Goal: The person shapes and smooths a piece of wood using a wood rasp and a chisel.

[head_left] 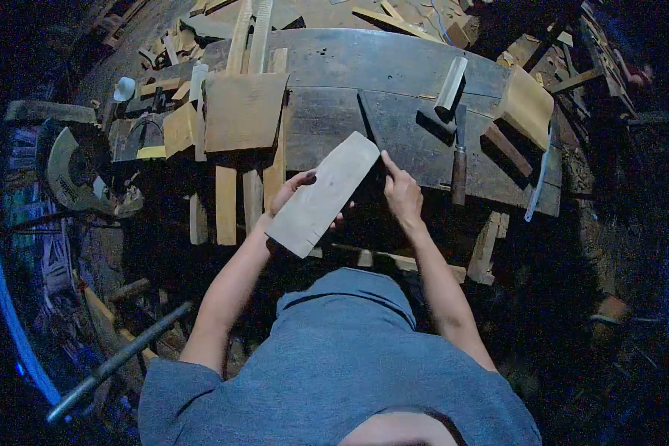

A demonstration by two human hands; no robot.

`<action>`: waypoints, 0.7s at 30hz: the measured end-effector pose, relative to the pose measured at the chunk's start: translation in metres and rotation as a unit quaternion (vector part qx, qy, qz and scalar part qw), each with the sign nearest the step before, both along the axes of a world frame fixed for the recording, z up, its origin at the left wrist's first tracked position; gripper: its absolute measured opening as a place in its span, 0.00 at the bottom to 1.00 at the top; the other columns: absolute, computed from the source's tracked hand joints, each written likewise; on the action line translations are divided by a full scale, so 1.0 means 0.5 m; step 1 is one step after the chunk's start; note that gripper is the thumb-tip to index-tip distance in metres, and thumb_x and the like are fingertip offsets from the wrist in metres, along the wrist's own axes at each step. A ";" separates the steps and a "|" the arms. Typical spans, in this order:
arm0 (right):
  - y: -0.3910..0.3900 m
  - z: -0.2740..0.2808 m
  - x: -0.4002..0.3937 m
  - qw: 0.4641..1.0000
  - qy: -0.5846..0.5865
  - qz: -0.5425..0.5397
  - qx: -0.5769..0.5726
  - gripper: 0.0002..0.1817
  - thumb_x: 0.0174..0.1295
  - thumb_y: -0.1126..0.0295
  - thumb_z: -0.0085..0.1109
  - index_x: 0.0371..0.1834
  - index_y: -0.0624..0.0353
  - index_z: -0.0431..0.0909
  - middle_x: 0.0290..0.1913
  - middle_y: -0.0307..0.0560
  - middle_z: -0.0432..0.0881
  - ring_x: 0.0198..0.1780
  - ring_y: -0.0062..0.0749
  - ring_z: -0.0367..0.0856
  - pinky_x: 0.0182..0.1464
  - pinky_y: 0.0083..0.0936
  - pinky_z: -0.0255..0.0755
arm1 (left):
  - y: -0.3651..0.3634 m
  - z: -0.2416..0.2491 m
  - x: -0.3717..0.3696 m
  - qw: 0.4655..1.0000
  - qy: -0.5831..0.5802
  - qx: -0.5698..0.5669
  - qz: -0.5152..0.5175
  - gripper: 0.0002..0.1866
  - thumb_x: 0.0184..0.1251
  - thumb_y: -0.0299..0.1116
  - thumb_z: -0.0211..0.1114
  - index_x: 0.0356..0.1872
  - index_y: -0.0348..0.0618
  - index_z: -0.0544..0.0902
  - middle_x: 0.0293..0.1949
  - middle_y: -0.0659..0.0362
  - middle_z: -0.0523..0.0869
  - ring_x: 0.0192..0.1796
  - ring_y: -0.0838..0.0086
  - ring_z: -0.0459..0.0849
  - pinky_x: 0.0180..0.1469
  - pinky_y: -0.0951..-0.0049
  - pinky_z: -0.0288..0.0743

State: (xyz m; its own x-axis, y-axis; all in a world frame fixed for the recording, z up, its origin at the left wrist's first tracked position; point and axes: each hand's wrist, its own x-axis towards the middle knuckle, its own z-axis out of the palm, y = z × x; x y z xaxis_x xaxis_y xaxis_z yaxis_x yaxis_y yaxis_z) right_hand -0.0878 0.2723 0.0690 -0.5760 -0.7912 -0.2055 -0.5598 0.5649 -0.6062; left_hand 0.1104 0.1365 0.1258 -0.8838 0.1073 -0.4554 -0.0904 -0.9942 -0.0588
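Note:
My left hand (293,192) is closed around the edges of a pale, smooth wooden board (323,197), holding it tilted in front of my body near the bench edge. The board has a tapered, rounded far end and a few short dark marks at its near end. In my right hand (404,196) is a dark, narrow file (369,119), gripped with the index finger stretched along it. It points away over the bench, just past the board's upper right corner. Its grip end is hidden in the palm.
A dark wooden workbench (327,126) spans ahead. On its right lie a wood-handled chisel (459,175), a thick wooden block (526,108) and a metal ruler (537,187). A broad board (245,111) lies left. A circular saw (74,167) stands far left, above a metal pipe (119,362).

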 end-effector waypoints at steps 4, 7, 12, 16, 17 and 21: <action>0.019 -0.016 0.036 0.995 -0.071 -0.002 -0.075 0.29 0.60 0.72 0.52 0.65 0.30 0.69 0.33 0.59 0.78 0.39 0.55 0.80 0.44 0.47 0.74 | -0.021 -0.016 0.012 0.999 -0.018 -0.028 -0.038 0.31 0.69 0.51 0.48 0.64 0.37 0.68 0.50 0.39 0.80 0.43 0.45 0.85 0.41 0.50 0.83; 0.012 0.013 0.016 0.999 -0.049 0.016 0.017 0.27 0.62 0.74 0.48 0.66 0.37 0.70 0.48 0.62 0.80 0.48 0.57 0.79 0.53 0.38 0.71 | -0.018 -0.017 0.018 0.988 -0.092 -0.103 -0.071 0.30 0.65 0.51 0.54 0.60 0.38 0.71 0.46 0.42 0.83 0.40 0.48 0.86 0.40 0.53 0.84; -0.032 0.037 -0.037 0.993 -0.104 -0.009 -0.046 0.26 0.64 0.71 0.45 0.66 0.39 0.69 0.49 0.62 0.80 0.46 0.52 0.81 0.50 0.39 0.73 | -0.010 0.038 -0.027 0.845 -0.107 -0.495 -0.171 0.41 0.57 0.55 0.63 0.69 0.47 0.62 0.51 0.47 0.80 0.44 0.57 0.84 0.45 0.56 0.79; 0.027 0.083 -0.003 0.994 -0.102 -0.014 -0.044 0.27 0.62 0.74 0.46 0.67 0.41 0.69 0.50 0.62 0.79 0.45 0.50 0.82 0.47 0.35 0.73 | -0.021 0.070 -0.033 0.865 -0.136 -0.433 -0.214 0.43 0.56 0.56 0.64 0.69 0.46 0.61 0.49 0.47 0.80 0.44 0.56 0.83 0.46 0.57 0.77; 0.037 0.087 0.015 0.987 -0.084 -0.003 -0.137 0.29 0.61 0.76 0.47 0.67 0.40 0.69 0.49 0.62 0.79 0.46 0.50 0.82 0.47 0.34 0.74 | -0.021 0.076 -0.036 0.858 -0.149 -0.436 -0.226 0.42 0.55 0.57 0.64 0.68 0.45 0.63 0.47 0.47 0.80 0.44 0.57 0.83 0.45 0.57 0.78; 0.027 0.084 0.032 0.987 -0.129 0.019 -0.091 0.28 0.61 0.76 0.47 0.66 0.39 0.69 0.50 0.63 0.79 0.49 0.54 0.80 0.48 0.36 0.74 | -0.017 0.091 -0.048 0.850 -0.187 -0.424 -0.251 0.41 0.55 0.59 0.61 0.64 0.41 0.67 0.47 0.47 0.81 0.43 0.57 0.83 0.44 0.57 0.78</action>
